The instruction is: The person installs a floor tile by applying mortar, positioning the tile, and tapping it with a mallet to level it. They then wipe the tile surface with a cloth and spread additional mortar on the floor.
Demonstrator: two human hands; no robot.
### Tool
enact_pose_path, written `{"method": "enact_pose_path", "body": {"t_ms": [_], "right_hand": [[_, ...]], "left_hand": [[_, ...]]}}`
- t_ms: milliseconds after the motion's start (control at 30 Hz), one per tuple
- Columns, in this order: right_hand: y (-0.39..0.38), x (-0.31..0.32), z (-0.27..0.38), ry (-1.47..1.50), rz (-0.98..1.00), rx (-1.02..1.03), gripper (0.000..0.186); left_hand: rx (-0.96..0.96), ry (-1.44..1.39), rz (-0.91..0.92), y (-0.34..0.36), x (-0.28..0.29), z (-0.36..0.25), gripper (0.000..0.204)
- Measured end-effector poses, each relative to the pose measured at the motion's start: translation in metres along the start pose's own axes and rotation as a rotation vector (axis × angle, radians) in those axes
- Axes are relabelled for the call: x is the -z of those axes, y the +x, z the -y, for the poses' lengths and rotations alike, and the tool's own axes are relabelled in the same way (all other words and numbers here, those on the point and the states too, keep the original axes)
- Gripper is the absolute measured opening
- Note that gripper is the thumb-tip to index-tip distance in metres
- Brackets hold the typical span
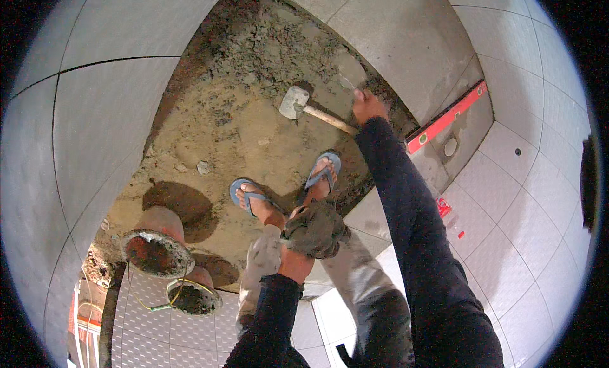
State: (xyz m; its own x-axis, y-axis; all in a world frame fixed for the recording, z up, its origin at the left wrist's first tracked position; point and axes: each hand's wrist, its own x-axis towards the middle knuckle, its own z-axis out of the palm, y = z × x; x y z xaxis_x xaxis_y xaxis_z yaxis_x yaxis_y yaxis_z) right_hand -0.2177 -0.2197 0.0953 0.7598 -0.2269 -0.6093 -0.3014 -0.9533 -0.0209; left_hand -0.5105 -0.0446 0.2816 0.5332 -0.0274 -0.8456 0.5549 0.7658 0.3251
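Right hand [369, 107]: closed around trowel grip (grip mostly hidden)
Trowel [351, 69]: in right hand, blade ahead and slightly left of knuckles, long axis pointing away from body; over grey mortar [273, 45], touching or just above, can't tell
Nearer hand: right; left well back, near the knees
Left hand [314, 232]: covered by or clutching a grey crumpled mass (glove or cloth, can't tell); can't tell finger spread
Mallet [295, 103]: on the ground, left of right hand, handle end just beside right cuff
Level [447, 117]: red, right of right hand
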Motion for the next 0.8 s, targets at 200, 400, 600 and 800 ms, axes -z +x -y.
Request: {"method": "enact_pose_path", "body": {"t_ms": [200, 400, 600, 800], "right_hand": [[-0.055, 0.019, 0.017, -0.095, -0.177, 0.09, 0.058], [0.004, -0.067, -0.07, 0.15, -0.083, 0.104, 0.059], [-0.057, -0.016, -0.031, -0.15, 0.134, 0.011, 0.062], [-0.047, -0.043, -0.122, 0.115, -0.033, -0.252, 0.067]], "left_hand": [[-0.024, 0.148, -0.01, -0.006, -0.009, 0.004, 0.034], [0.176, -0.409, 0.018, -0.007, -0.004, 0.032, 0.035], [0.102, -0.287, -0.014, -0.002, -0.017, 0.016, 0.036], [0.374, -0.563, -0.052, 0.011, -0.001, 0.043, 0.038]]}}
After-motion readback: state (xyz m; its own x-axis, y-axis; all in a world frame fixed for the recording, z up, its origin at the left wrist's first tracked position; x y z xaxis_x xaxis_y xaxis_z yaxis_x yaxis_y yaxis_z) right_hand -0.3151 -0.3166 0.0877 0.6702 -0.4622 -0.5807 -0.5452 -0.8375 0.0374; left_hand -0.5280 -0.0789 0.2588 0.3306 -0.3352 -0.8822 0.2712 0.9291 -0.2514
